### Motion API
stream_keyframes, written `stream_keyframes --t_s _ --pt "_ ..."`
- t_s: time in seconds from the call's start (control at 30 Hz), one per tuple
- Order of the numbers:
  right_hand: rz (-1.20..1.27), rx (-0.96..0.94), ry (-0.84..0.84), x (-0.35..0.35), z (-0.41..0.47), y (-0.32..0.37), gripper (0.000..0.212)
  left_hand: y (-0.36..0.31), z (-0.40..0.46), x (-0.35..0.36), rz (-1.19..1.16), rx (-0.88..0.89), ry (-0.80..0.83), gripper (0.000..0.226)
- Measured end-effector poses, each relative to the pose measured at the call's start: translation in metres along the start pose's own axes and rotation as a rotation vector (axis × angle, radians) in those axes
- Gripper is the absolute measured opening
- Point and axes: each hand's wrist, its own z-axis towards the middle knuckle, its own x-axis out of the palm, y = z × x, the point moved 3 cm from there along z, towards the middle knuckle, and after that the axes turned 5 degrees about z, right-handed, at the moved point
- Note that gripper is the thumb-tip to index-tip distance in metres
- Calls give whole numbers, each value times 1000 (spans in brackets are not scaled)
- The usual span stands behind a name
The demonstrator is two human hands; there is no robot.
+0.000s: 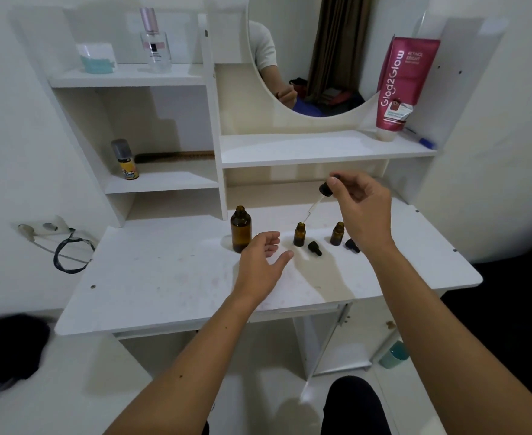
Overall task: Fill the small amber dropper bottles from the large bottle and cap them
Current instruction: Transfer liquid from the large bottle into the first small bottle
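Note:
The large amber bottle (241, 229) stands uncapped on the white desk (164, 277). Right of it stand two small amber bottles, one in the middle (299, 234) and one further right (337, 233), both uncapped. A black cap (314, 248) lies in front of the middle bottle and another black cap (352, 245) beside the right one. My right hand (357, 208) pinches a black-bulbed dropper (316, 200), its glass tip just above the middle bottle's mouth. My left hand (263, 262) hovers with relaxed fingers between the large bottle and the middle one, holding nothing.
A white shelf unit with a round mirror (305, 58) rises behind the desk. It carries a pink tube (398, 86), a perfume bottle (154, 42), a small yellow-labelled bottle (126, 160) and a comb (176, 157). A wall socket with a black cable (70, 249) is at the left.

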Motion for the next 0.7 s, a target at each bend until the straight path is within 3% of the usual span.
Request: stream_keyframes --t_s 0.4,0.53,0.7 --pt "-123 -99 77 17 10 -19 13 -7 42 29 124 75 43 54" --pt "-183 -129 105 21 9 -28 11 -6 49 34 162 107 55 44" --pt "-195 -38 100 26 8 -42 6 -3 50 35 182 128 68 33"
